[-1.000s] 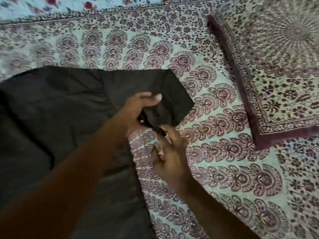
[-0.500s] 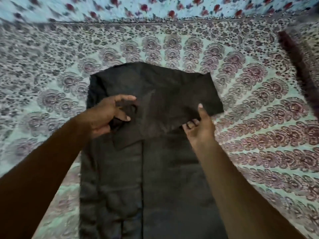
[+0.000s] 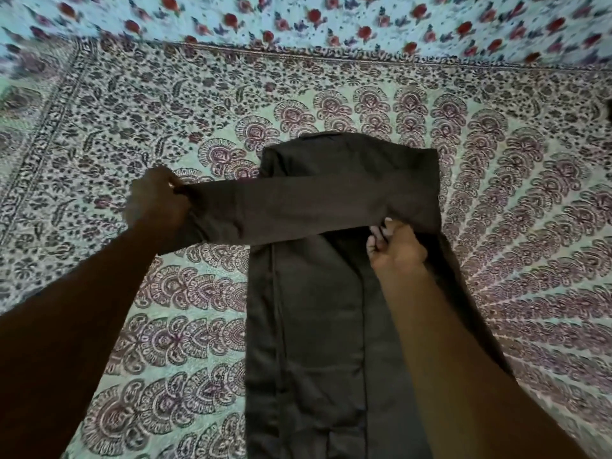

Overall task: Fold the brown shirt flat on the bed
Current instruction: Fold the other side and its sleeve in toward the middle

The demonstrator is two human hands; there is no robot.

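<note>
Paisley-printed cotton covers the bed (image 3: 331,81), with a second, rose-sprigged cloth (image 3: 298,18) along the far edge. Toward the left, out over the bare print, the left hand (image 3: 155,203) is closed in a tight pinch on the cuff end of a long sleeve (image 3: 284,210), drawing it straight out sideways so it runs as a taut band across the garment. That garment, the brown shirt (image 3: 314,326), lies near the middle of the bed as a long narrow strip, both sides apparently already turned in toward the centre, its collar end farthest from the camera and its hem running out of view at the near edge. Further right, the right hand (image 3: 395,248) rests on the shirt just below the sleeve's root, fingers curled and closed on a fold of the cloth there, seemingly anchoring the shoulder while the other hand pulls. By my reading, the step in hand is squaring off this last sleeve. What comes next would be to lay that sleeve back over the body, probably turned down along the length of the strip, smoothing it so no bulk bunches at the shoulder, and only then bring the hem up toward the collar. Slack let go too early would leave creases under the fold.
</note>
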